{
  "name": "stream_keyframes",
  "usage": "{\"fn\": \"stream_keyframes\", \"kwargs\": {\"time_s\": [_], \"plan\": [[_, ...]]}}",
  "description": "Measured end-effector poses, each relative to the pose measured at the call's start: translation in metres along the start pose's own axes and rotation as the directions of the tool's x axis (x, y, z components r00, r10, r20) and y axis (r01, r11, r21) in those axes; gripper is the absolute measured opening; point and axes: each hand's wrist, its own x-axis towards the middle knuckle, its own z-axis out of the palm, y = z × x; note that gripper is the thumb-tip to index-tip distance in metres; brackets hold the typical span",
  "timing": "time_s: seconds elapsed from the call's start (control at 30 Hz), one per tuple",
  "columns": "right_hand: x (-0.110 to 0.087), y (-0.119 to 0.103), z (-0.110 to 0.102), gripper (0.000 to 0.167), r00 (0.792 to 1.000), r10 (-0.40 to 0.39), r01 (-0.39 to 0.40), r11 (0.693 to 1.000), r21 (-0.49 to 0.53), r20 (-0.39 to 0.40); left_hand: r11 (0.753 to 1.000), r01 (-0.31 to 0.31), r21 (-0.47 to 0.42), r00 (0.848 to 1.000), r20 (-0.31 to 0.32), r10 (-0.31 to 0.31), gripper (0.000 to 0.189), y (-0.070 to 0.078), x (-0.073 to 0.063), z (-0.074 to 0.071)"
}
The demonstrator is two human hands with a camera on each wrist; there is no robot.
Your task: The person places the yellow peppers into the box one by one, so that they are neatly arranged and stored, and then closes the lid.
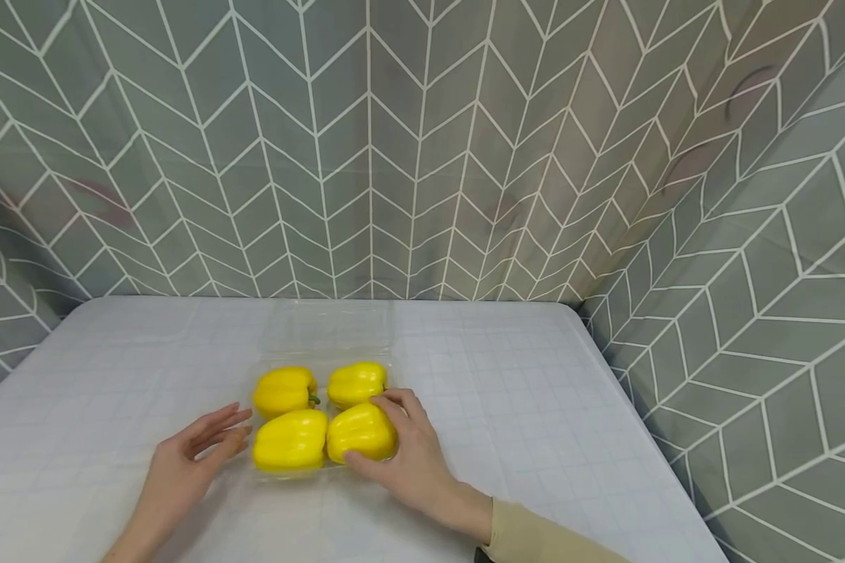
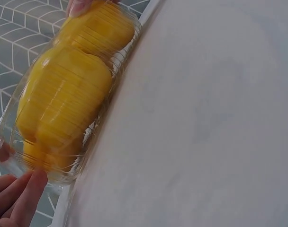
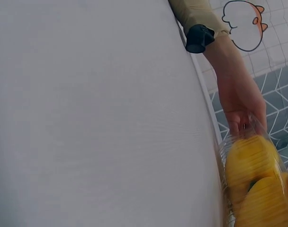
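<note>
Several yellow bell peppers, among them a front left one [image 1: 290, 441] and two at the back, sit in a clear plastic clamshell box [image 1: 275, 475] on the table. My right hand [image 1: 414, 453] holds the front right pepper [image 1: 361, 432], thumb at its near side and fingers over its right side. At the box's left side is my left hand [image 1: 186, 457], its fingers loosely extended. Fingertips of this left hand [image 2: 16, 201] appear to touch the end of the box in the left wrist view. The right wrist view shows the left hand [image 3: 241, 97] beside the box.
The box's transparent lid [image 1: 327, 327] lies folded back toward the far edge of the white-covered table [image 1: 521, 407]. Grey curtains [image 1: 394, 156] with a white chevron pattern stand behind the table and at its sides. A black device [image 3: 199, 39] sits on the left wrist.
</note>
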Motion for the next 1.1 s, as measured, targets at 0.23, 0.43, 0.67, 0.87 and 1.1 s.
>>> {"fn": "stream_keyframes", "kwargs": {"time_s": [0.23,0.43,0.67,0.87,1.1], "plan": [[-0.01,0.005,-0.015,0.064,0.999,0.046,-0.046,0.999,0.005,-0.005,0.997,-0.01,-0.071,0.999,0.048,0.013,0.059,0.005,-0.005,0.01],[-0.02,0.012,-0.029,0.062,0.999,0.037,-0.037,0.999,0.003,-0.034,0.969,-0.111,-0.219,0.991,0.045,0.123,0.049,0.007,-0.011,0.022],[-0.032,0.022,-0.042,0.055,0.997,-0.001,-0.001,0.999,-0.036,-0.077,0.946,-0.096,-0.31,0.991,0.059,0.12,0.048,0.014,-0.013,0.037],[-0.036,0.03,-0.05,0.042,0.986,-0.074,0.065,0.996,-0.064,-0.148,0.94,-0.057,-0.337,0.993,0.08,0.089,0.046,0.021,-0.015,0.048],[-0.028,0.042,-0.061,0.025,0.97,-0.043,0.044,0.999,-0.003,-0.241,0.963,-0.056,-0.262,0.997,0.045,0.07,0.044,0.028,-0.007,0.057]]}}
